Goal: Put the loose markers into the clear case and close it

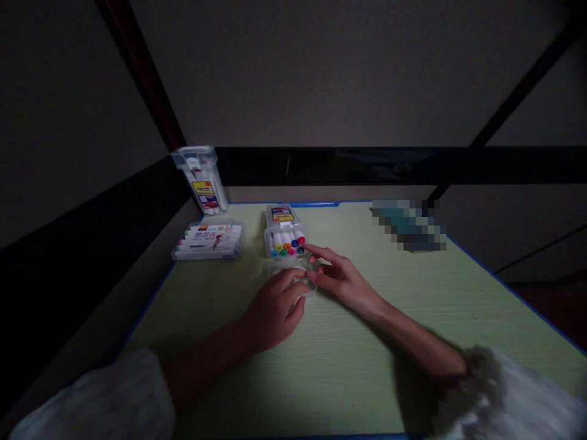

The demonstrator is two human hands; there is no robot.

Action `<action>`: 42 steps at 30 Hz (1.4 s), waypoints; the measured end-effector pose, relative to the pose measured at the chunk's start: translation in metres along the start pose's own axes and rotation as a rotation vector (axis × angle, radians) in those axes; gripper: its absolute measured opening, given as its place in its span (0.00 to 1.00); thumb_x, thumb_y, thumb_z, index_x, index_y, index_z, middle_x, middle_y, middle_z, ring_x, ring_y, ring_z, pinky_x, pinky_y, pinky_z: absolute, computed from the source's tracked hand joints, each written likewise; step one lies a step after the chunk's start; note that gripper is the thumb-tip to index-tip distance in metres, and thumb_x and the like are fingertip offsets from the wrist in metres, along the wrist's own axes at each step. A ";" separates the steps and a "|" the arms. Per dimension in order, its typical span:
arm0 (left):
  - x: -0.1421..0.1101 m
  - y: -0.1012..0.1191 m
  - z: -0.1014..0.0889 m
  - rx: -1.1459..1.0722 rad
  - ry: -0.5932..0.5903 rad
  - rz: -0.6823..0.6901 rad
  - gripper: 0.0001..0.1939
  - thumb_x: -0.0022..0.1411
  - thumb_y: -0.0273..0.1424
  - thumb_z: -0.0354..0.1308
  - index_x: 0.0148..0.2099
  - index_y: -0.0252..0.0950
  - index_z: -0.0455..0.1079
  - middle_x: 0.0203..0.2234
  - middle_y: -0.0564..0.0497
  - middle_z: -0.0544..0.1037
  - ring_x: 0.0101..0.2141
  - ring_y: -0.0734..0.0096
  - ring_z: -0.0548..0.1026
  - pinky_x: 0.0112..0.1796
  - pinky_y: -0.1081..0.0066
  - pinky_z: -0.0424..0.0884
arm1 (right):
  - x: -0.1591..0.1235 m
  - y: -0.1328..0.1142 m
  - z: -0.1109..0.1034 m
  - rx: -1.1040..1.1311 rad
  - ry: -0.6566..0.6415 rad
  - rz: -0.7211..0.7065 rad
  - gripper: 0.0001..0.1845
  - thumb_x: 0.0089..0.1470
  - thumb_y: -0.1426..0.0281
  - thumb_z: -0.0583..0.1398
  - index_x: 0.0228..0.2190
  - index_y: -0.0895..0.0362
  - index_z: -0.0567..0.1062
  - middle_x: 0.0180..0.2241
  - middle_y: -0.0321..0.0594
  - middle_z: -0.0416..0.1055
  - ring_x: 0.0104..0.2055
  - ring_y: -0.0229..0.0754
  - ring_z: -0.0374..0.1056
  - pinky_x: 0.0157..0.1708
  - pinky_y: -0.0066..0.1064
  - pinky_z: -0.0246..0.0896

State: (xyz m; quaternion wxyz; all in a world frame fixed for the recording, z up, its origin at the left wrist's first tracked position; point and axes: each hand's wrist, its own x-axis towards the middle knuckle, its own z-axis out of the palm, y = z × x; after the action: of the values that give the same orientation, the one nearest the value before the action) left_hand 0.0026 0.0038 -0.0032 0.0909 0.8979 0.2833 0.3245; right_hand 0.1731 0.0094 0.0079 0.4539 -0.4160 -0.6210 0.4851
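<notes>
An open clear marker case (285, 235) lies on the pale green table (348, 366), its coloured marker caps facing me. My right hand (342, 278) reaches to it, the forefinger stretched out and touching a cap at the case's right corner. My left hand (275, 308) rests just in front of the case with fingers curled on a clear lid (293, 272) that lies flat on the table. The lid is half hidden by both hands.
A closed flat marker box (210, 241) lies at the left. Another clear marker case (202, 180) stands tilted against the dark rail behind it. A blurred dark object (408, 226) sits at the back right. The table has blue edges.
</notes>
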 end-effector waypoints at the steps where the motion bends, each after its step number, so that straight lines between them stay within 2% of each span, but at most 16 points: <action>1: 0.000 0.000 0.000 -0.002 0.002 0.004 0.07 0.57 0.22 0.48 0.37 0.33 0.65 0.41 0.44 0.69 0.43 0.64 0.69 0.45 0.65 0.68 | 0.000 0.000 0.000 0.002 0.000 0.000 0.27 0.45 0.70 0.59 0.50 0.50 0.66 0.36 0.36 0.56 0.23 0.29 0.52 0.23 0.27 0.50; 12: 0.001 -0.001 0.000 -0.052 -0.015 0.060 0.09 0.57 0.21 0.48 0.39 0.31 0.66 0.36 0.45 0.71 0.40 0.66 0.70 0.42 0.68 0.69 | 0.000 -0.001 -0.001 -0.060 0.006 -0.025 0.26 0.45 0.70 0.59 0.49 0.54 0.66 0.34 0.36 0.57 0.24 0.30 0.53 0.23 0.27 0.52; 16: 0.001 0.000 -0.001 -0.033 -0.041 0.073 0.10 0.58 0.22 0.47 0.40 0.32 0.66 0.35 0.46 0.72 0.38 0.67 0.70 0.41 0.68 0.68 | 0.000 -0.001 -0.002 -0.129 -0.001 -0.021 0.15 0.47 0.69 0.58 0.40 0.59 0.68 0.29 0.34 0.60 0.23 0.31 0.54 0.22 0.26 0.50; 20: 0.002 0.000 -0.002 -0.022 -0.024 0.078 0.09 0.57 0.21 0.47 0.39 0.32 0.67 0.33 0.47 0.73 0.36 0.68 0.70 0.39 0.69 0.68 | -0.002 -0.004 -0.003 -0.306 -0.017 -0.056 0.03 0.48 0.72 0.56 0.28 0.59 0.68 0.25 0.34 0.62 0.24 0.33 0.56 0.22 0.26 0.51; 24: 0.002 -0.002 -0.002 -0.030 0.105 0.031 0.08 0.55 0.20 0.48 0.34 0.33 0.68 0.29 0.49 0.73 0.32 0.69 0.70 0.35 0.70 0.67 | -0.004 -0.011 -0.006 -0.484 -0.067 -0.116 0.04 0.49 0.74 0.56 0.24 0.59 0.68 0.25 0.34 0.60 0.23 0.32 0.56 0.22 0.25 0.51; 28: 0.005 -0.009 -0.004 -0.079 0.312 -0.135 0.07 0.53 0.21 0.49 0.29 0.34 0.67 0.25 0.51 0.71 0.29 0.71 0.69 0.32 0.71 0.65 | -0.006 -0.015 -0.010 -0.559 -0.159 -0.193 0.05 0.53 0.72 0.55 0.26 0.58 0.69 0.29 0.37 0.62 0.25 0.33 0.58 0.23 0.25 0.53; 31: 0.007 -0.016 -0.007 -0.167 0.407 -0.297 0.06 0.52 0.21 0.49 0.27 0.34 0.66 0.24 0.53 0.69 0.26 0.73 0.67 0.29 0.73 0.63 | -0.007 -0.014 -0.014 -0.620 -0.260 -0.276 0.05 0.53 0.71 0.55 0.28 0.58 0.69 0.33 0.40 0.63 0.31 0.36 0.62 0.30 0.27 0.58; 34: 0.009 -0.021 -0.007 -0.236 0.475 -0.403 0.06 0.51 0.21 0.49 0.28 0.35 0.66 0.22 0.54 0.67 0.25 0.74 0.64 0.27 0.74 0.60 | -0.008 -0.011 -0.017 -0.694 -0.338 -0.313 0.05 0.53 0.71 0.56 0.28 0.58 0.70 0.35 0.41 0.63 0.35 0.38 0.63 0.35 0.30 0.60; 39: 0.009 -0.021 -0.008 -0.280 0.544 -0.408 0.07 0.50 0.21 0.50 0.31 0.35 0.66 0.26 0.54 0.66 0.28 0.74 0.64 0.30 0.74 0.60 | -0.007 -0.009 -0.017 -0.717 -0.378 -0.325 0.07 0.54 0.71 0.55 0.26 0.58 0.69 0.34 0.40 0.63 0.34 0.37 0.63 0.35 0.29 0.60; 42: 0.009 -0.020 -0.007 -0.312 0.529 -0.388 0.07 0.50 0.21 0.50 0.31 0.35 0.65 0.26 0.54 0.67 0.29 0.74 0.65 0.31 0.74 0.60 | -0.006 -0.012 -0.017 -0.713 -0.396 -0.332 0.09 0.55 0.72 0.54 0.24 0.58 0.68 0.30 0.38 0.62 0.32 0.37 0.62 0.33 0.29 0.59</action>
State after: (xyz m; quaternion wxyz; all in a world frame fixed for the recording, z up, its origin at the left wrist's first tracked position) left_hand -0.0051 0.0250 -0.0004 0.2103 0.6876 0.4093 0.5617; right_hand 0.1905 0.0051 0.0209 0.2260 -0.3401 -0.8830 0.2314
